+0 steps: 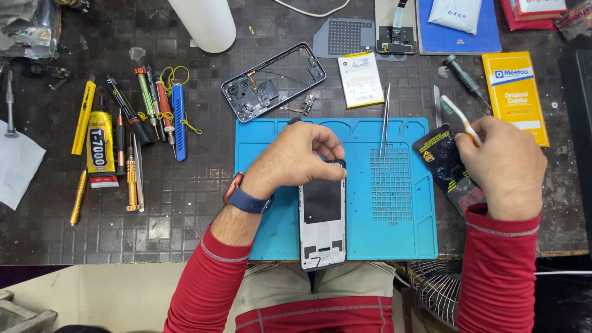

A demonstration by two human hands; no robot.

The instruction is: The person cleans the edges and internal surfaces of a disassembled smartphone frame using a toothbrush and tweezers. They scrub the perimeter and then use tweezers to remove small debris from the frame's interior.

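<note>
1. The phone frame [322, 216] lies lengthwise on the blue mat [370, 234], its near end hanging just over the mat's near edge. I read that as keeping it flat and steady for access to the top end.
2. My left hand [302, 157] arches over the frame's far end, fingers [327, 174] curled down and touching the top edge, pinning it rather than lifting it.
3. My right hand [502, 163] is closed around a white toothbrush [459, 117], with the head sticking out to the far left. The same hand rests against a black pouch [447, 166] at the mat's right edge; I can't tell whether it is gripped or only underneath.
4. Tweezers [385, 120] lie across the mat's far edge, within easy reach of the right hand.
5. Farther out on the dark surface [185, 191] are a stripped phone shell [273, 81], a white battery [361, 79] just to its right, and a yellow box [515, 95] far right.
6. At far left is a row of screwdrivers [145, 105] with a glue tube [100, 151], parked well away from the mat.
</note>
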